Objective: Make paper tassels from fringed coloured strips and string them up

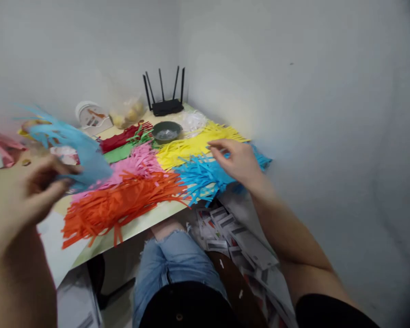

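Observation:
My left hand point(30, 189) is raised at the left and blurred, its fingers closed on a light blue piece of fringed paper point(73, 146). My right hand point(237, 159) reaches over the table's right side with fingers spread, resting on the pile of blue paper strips point(205, 177). Beside that pile lie yellow strips point(191, 146), pink strips point(140, 161) and a large orange pile point(119, 205) at the table's front edge.
Red point(121, 139) and green strips point(123, 152), a dark bowl point(166, 131), a black router point(166, 105), a white tub point(89, 115) and a bag point(128, 114) sit further back. Printed paper slips point(239, 241) lie by my knee. Walls close in behind and right.

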The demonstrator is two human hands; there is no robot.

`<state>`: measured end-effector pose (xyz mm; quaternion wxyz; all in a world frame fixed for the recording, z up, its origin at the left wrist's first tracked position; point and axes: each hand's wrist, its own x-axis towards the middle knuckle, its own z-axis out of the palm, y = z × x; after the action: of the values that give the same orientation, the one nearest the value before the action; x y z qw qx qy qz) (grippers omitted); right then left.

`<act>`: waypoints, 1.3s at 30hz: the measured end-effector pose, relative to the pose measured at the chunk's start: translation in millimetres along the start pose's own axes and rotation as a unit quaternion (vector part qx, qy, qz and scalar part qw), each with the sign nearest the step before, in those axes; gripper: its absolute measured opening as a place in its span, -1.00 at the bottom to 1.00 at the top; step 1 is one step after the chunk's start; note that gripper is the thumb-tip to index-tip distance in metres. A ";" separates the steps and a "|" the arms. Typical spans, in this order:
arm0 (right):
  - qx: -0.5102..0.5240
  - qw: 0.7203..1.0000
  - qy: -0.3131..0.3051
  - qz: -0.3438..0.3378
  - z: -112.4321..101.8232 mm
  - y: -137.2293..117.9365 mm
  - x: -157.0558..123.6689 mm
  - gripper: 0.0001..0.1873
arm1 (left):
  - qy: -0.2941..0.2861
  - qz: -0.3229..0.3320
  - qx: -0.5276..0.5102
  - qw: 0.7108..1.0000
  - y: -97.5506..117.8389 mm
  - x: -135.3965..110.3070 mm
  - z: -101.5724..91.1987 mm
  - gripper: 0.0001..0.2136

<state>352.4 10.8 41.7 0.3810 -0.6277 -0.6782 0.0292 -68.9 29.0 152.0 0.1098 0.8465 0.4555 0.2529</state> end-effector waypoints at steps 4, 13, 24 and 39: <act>0.205 0.909 -0.125 -0.341 19.0 -120.7 10.6 -0.49 | -0.157 0.051 -0.029 0.986 31.7 -30.8 13.7 -0.86; 0.196 0.829 -0.440 -0.285 40.7 -174.1 36.5 -0.75 | -0.050 -0.080 -0.143 0.985 17.3 -71.6 17.3 -0.74; 0.289 0.894 -0.286 -0.189 38.7 -166.4 21.8 -0.82 | 0.052 -0.200 -0.273 0.940 2.2 -76.4 41.1 -0.60; 0.373 0.843 -0.235 -0.308 46.3 -141.7 14.6 -0.76 | 0.029 -0.008 -0.288 0.957 6.3 -84.1 25.1 -0.80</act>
<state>210.5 14.0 89.3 0.4047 -0.1715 -0.8437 0.3082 -89.5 -42.9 105.7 0.3378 0.7677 0.3733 0.3964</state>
